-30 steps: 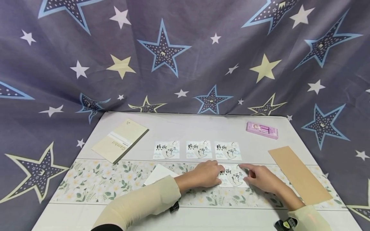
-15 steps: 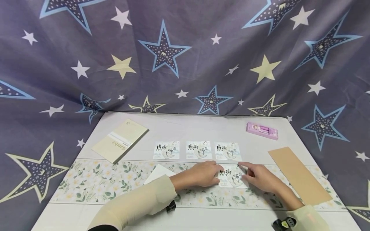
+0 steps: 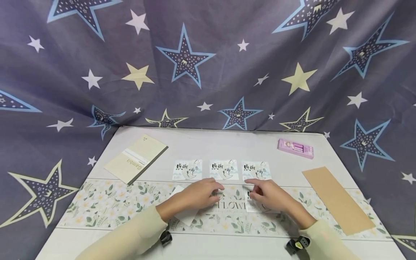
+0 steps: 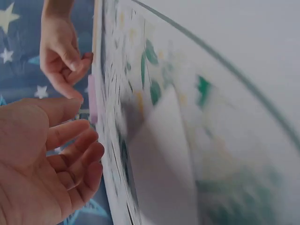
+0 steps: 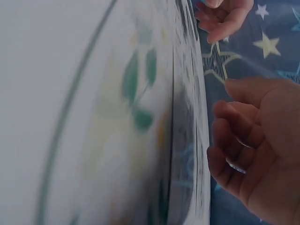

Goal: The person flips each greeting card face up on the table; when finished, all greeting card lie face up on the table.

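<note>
In the head view, my left hand (image 3: 200, 194) hovers over the floral strip with loosely bent fingers, holding nothing. My right hand (image 3: 272, 195) is above a printed card (image 3: 250, 207) and covers most of it; its fingers are relaxed and hold nothing. Three matching cards with black brush lettering, a left card (image 3: 187, 169), a middle card (image 3: 223, 169) and a right card (image 3: 256, 170), lie in a row behind the hands. White paper (image 3: 187, 217) lies partly hidden under my left wrist. Both wrist views show bare, relaxed fingers.
A cream notebook (image 3: 136, 159) lies at the back left of the table (image 3: 208, 144). At the back right is a purple box of pens (image 3: 295, 148). A brown paper piece (image 3: 338, 200) lies along the right side. A starry curtain hangs behind.
My left hand has come off the lower card and moved left, uncovering lettering on the floral strip. My right hand has let go of the card's edge and moved left over it.
</note>
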### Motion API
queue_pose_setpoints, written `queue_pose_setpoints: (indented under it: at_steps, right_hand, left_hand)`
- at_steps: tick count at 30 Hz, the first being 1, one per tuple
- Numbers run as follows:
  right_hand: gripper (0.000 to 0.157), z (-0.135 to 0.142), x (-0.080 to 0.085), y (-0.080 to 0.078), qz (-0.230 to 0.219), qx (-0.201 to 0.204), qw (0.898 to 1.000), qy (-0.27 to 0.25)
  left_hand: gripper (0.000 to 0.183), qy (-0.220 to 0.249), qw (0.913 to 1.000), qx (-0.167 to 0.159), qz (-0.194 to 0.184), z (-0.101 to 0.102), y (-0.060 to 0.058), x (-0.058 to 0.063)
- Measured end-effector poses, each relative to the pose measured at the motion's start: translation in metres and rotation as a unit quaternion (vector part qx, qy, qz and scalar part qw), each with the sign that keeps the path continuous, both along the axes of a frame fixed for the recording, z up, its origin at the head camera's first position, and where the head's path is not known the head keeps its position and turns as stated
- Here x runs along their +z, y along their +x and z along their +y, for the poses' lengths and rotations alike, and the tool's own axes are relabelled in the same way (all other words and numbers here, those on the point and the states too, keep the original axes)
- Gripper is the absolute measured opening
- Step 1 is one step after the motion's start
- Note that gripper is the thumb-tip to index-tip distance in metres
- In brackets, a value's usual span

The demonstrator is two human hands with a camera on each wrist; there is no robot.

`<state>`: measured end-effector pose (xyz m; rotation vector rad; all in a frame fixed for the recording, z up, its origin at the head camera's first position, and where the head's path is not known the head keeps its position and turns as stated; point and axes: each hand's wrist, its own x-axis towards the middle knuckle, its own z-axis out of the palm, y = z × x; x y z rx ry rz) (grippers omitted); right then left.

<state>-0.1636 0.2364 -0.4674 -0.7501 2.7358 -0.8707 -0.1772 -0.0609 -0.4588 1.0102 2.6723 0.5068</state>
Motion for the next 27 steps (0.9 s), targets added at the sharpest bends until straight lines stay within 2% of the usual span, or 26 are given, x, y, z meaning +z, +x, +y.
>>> queue_pose_setpoints:
  at_steps: [4,11,16,21,27]
  right_hand:
    - [0.047,-0.022,-0.001,-0.007,0.006,0.031,0.999,-0.002]
    - [0.046,-0.058,-0.002,-0.02,0.024,0.068,0.997,-0.004]
    - [0.045,-0.081,-0.006,-0.021,0.004,0.087,0.996,0.01]
    - [0.044,-0.098,-0.01,-0.019,0.011,0.102,0.994,0.033]
    - [0.044,-0.114,-0.007,-0.02,0.015,0.125,0.991,0.052]
  left_hand:
    - [0.04,0.009,0.9995,0.031,0.002,-0.03,0.004,-0.001]
    - [0.038,0.005,0.996,0.075,0.049,-0.068,0.01,-0.006]
    - [0.038,-0.008,0.9932,0.094,0.069,-0.091,0.017,-0.01]
    - [0.038,-0.02,0.992,0.099,0.076,-0.114,0.023,-0.01]
    - [0.036,0.001,0.994,0.09,0.061,-0.139,0.028,-0.009]
